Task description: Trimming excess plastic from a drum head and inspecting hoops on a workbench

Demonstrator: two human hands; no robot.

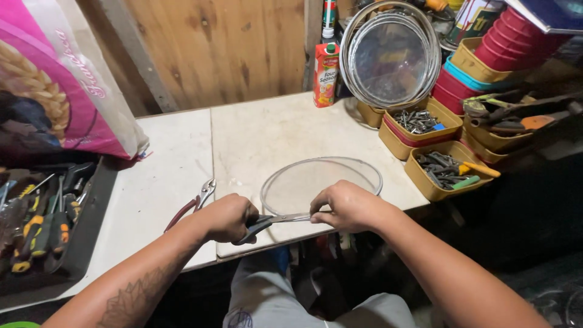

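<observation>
At the near edge of a pale work surface (182, 164), a person held a pair of scissors (276, 220) against the near rim of a round wire-mesh screen (320, 184) lying flat on the top. The left hand (228, 217) was curled shut around the dark handles, while the right hand (349, 206) pressed down over the blade tips and the rim, fingers folded; how far the blades stood apart could not be told. Clean work here looked to depend on keeping the rim pinned flat and the blades square to it. Red-handled pliers (193, 203) lay just left of the left hand. Yellow trays of screws (419, 124) sat at far right, a juice carton (326, 74) stood by the wooden wall, and a tray of screwdrivers (42, 225) lay at left.
</observation>
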